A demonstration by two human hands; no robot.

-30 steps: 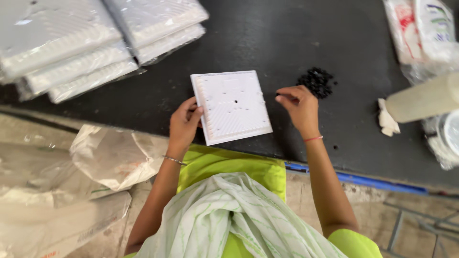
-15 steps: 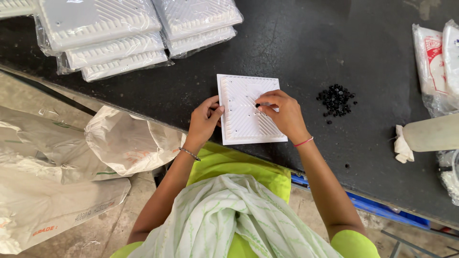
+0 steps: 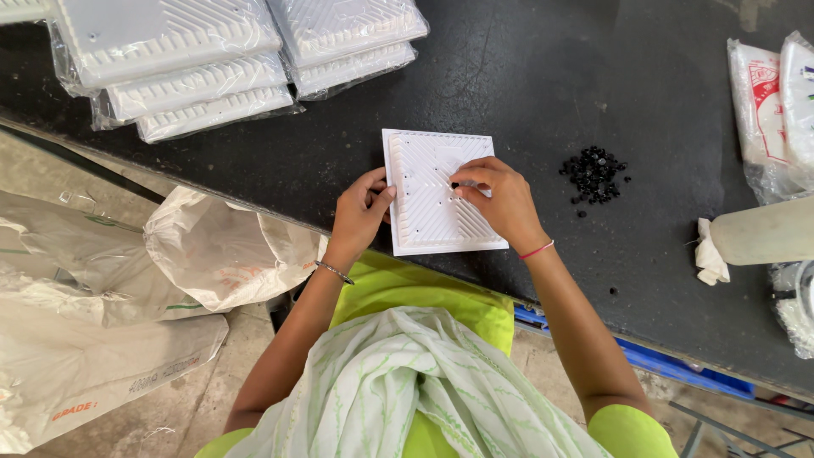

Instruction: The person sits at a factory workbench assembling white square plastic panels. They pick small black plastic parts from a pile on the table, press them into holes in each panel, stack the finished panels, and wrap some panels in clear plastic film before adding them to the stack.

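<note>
On black table (image 3: 526,76), left hand (image 3: 360,212) gripping white plate (image 3: 441,191), right hand (image 3: 500,199) pinched on it.

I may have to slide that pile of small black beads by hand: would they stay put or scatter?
The black beads look small and rounded, so they would likely roll and scatter; a few already lie apart. They seem light and loose on the smooth dark table.

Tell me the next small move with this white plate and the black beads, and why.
Probably press the bead under the right hand fingertips into its hole, with the left hand steadying the edge of the plate. The right fingertips pinch at a spot mid-plate, several small holes show along the ridges, and the bead pile lies apart on the right.
</note>
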